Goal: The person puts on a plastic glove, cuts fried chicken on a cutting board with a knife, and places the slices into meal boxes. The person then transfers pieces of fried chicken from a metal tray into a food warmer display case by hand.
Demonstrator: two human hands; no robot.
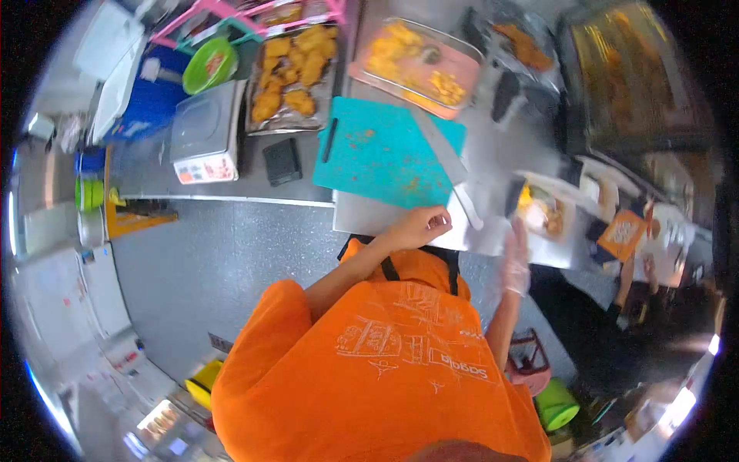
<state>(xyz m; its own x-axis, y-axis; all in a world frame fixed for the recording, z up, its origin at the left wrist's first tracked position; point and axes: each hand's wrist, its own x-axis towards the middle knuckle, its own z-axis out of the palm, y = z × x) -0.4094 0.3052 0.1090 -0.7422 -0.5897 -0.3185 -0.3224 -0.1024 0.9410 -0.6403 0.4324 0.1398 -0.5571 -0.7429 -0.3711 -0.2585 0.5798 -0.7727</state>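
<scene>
My left hand (422, 227) is bare, its fingers loosely curled at the near edge of the steel counter, with nothing visible in them. A turquoise cutting board (385, 171) strewn with crumbs lies just beyond it. Across the board's right side rests a long knife (440, 145), its white handle pointing toward me. My right hand (516, 258), in a clear plastic glove and blurred, has its fingers stretched out beside a food container (556, 219). That container holds something yellow, something white and brown pieces. Whether the hand touches it I cannot tell.
Fried pieces fill a metal tray (291, 127) at the back left, near a scale (204, 131) and a green bowl (210, 65). A glass dish (419, 58) of yellow chunks stands behind the board. A glass case (635, 77) and another person's hand (649, 267) are at right.
</scene>
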